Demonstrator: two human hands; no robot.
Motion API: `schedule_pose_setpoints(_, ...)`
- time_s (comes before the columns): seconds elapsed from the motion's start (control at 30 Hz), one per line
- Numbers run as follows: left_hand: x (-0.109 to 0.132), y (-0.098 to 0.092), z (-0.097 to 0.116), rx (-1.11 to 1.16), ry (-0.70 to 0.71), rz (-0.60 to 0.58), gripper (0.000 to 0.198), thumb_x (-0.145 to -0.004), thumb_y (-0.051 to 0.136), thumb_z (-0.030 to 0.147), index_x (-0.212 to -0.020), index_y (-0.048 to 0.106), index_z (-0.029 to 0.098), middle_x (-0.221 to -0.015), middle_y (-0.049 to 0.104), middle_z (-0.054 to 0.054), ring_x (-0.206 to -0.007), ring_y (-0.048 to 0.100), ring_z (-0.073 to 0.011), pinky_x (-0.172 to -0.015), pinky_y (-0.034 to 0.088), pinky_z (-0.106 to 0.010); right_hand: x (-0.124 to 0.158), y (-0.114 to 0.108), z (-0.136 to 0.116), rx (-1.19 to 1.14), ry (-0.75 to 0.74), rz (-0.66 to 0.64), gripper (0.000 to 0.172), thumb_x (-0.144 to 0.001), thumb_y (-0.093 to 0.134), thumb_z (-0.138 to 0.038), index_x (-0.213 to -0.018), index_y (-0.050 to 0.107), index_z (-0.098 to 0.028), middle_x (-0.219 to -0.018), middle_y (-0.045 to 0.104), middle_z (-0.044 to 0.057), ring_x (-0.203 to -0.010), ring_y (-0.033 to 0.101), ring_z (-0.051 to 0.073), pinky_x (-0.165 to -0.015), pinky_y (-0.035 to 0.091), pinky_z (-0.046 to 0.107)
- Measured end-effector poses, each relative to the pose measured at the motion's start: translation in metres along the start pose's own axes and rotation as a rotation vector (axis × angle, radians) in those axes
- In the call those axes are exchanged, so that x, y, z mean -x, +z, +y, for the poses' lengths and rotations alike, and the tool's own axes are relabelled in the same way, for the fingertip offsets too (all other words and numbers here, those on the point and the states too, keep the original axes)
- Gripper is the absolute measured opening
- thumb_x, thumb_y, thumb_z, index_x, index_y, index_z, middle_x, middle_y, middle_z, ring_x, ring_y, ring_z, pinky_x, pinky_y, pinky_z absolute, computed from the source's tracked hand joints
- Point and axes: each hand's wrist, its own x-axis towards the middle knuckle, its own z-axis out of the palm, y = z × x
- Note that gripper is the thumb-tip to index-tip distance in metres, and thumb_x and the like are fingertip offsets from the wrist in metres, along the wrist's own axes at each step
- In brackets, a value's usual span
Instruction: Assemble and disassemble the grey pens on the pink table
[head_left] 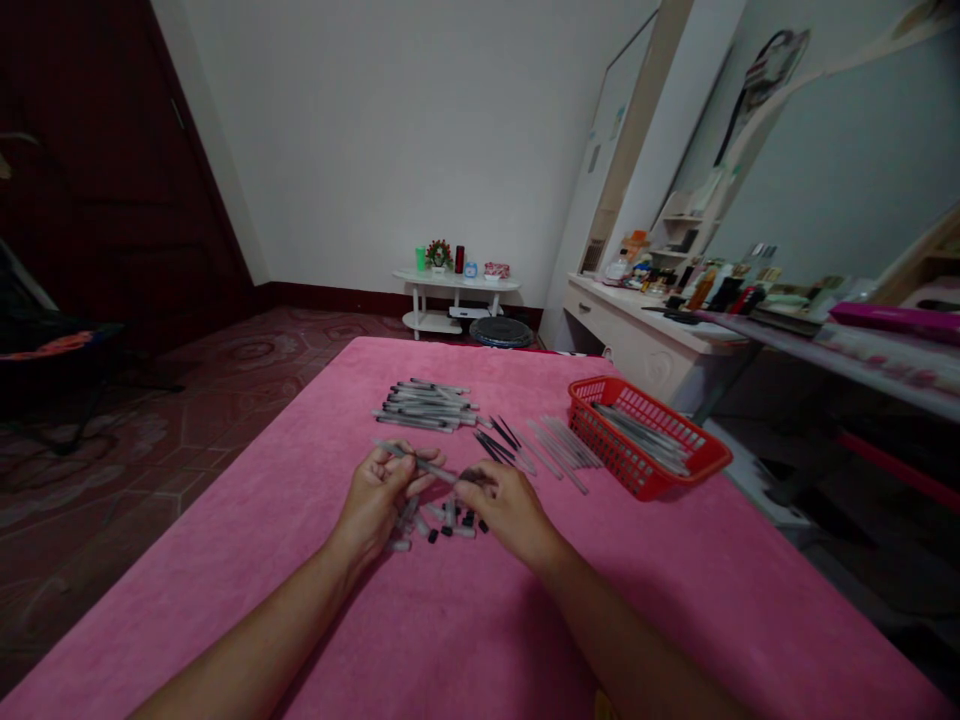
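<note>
My left hand [379, 492] is closed around a slim grey pen [429, 465], its tip end pointing to the upper left. At the pen's other end, the fingers of my right hand [511, 502] are pinched together; whether a small part sits between them is hidden. Loose pen caps and small black plugs [448, 530] lie on the pink cloth just below both hands. Beyond the hands is a pile of pens [426, 405]. To its right lie several dark-tipped refills [496, 442] and a row of pale, clear pen barrels [562, 445].
A red plastic basket [651, 478] on the right holds more thin rods. The pink cloth [247, 560] covers the table. A dressing table [645, 345] with bottles stands to the right, and a small white stand [450, 280] is by the far wall.
</note>
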Motion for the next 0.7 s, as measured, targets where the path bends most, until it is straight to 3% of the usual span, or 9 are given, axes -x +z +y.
schedule_pose_setpoints(0.1, 0.0002, -0.0004, -0.0002, -0.004, 0.005, 0.000, 0.037, -0.068, 0.078, 0.027, -0.090, 0.050, 0.017, -0.089, 0.073, -0.006, -0.086, 0.071, -0.0209, -0.074, 0.057, -0.028, -0.0003, 0.0009, 0.0007, -0.011, 0.011, -0.016, 0.021, -0.081, 0.056, -0.034, -0.072, 0.065, -0.018, -0.064, 0.065, 0.000, -0.056, 0.056, 0.011, -0.050, 0.037, 0.020)
schedule_pose_setpoints(0.17, 0.0005, 0.0003, 0.0000, -0.007, 0.003, -0.004, 0.037, -0.068, 0.078, 0.028, -0.090, 0.050, 0.017, -0.090, 0.073, -0.007, -0.087, 0.070, -0.0211, -0.075, 0.057, -0.029, -0.0006, 0.0018, 0.0011, -0.020, 0.017, 0.019, 0.014, -0.075, 0.063, -0.031, -0.079, 0.066, -0.018, -0.066, 0.065, -0.001, -0.057, 0.056, 0.011, -0.050, 0.037, 0.020)
schedule_pose_setpoints(0.23, 0.0006, 0.0013, 0.0004, -0.004, 0.000, -0.001, 0.038, -0.067, 0.079, 0.028, -0.089, 0.050, 0.017, -0.090, 0.073, -0.007, -0.086, 0.071, -0.0210, -0.075, 0.057, -0.029, -0.0008, 0.0024, 0.0013, -0.037, 0.007, 0.043, 0.017, -0.072, 0.067, -0.031, -0.084, 0.066, -0.019, -0.068, 0.066, -0.001, -0.058, 0.056, 0.011, -0.050, 0.037, 0.019)
schedule_pose_setpoints(0.4, 0.0006, 0.0018, 0.0013, -0.014, 0.005, -0.003, 0.037, -0.068, 0.078, 0.027, -0.090, 0.050, 0.017, -0.087, 0.073, -0.005, -0.085, 0.071, -0.0202, -0.076, 0.057, -0.029, -0.0006, 0.0018, 0.0022, -0.037, -0.002, 0.008, 0.015, -0.078, 0.060, -0.032, -0.074, 0.065, -0.019, -0.064, 0.064, -0.001, -0.057, 0.055, 0.011, -0.050, 0.037, 0.020)
schedule_pose_setpoints(0.5, 0.0005, 0.0010, 0.0011, -0.023, -0.004, 0.000, 0.038, -0.068, 0.078, 0.028, -0.090, 0.050, 0.018, -0.089, 0.073, -0.006, -0.086, 0.071, -0.0208, -0.076, 0.058, -0.031, -0.0003, 0.0010, 0.0020, -0.043, -0.004, 0.035, 0.015, -0.073, 0.066, -0.030, -0.082, 0.066, -0.019, -0.068, 0.065, -0.001, -0.058, 0.056, 0.011, -0.051, 0.038, 0.020)
schedule_pose_setpoints(0.7, 0.0003, -0.0003, -0.0007, -0.034, 0.001, 0.020, 0.037, -0.068, 0.078, 0.027, -0.091, 0.051, 0.017, -0.089, 0.073, -0.006, -0.085, 0.071, -0.0203, -0.076, 0.057, -0.031, 0.0009, 0.0000, 0.0006, 0.017, 0.018, -0.020, 0.021, -0.081, 0.057, -0.034, -0.073, 0.068, -0.018, -0.065, 0.067, 0.001, -0.057, 0.057, 0.011, -0.052, 0.039, 0.020)
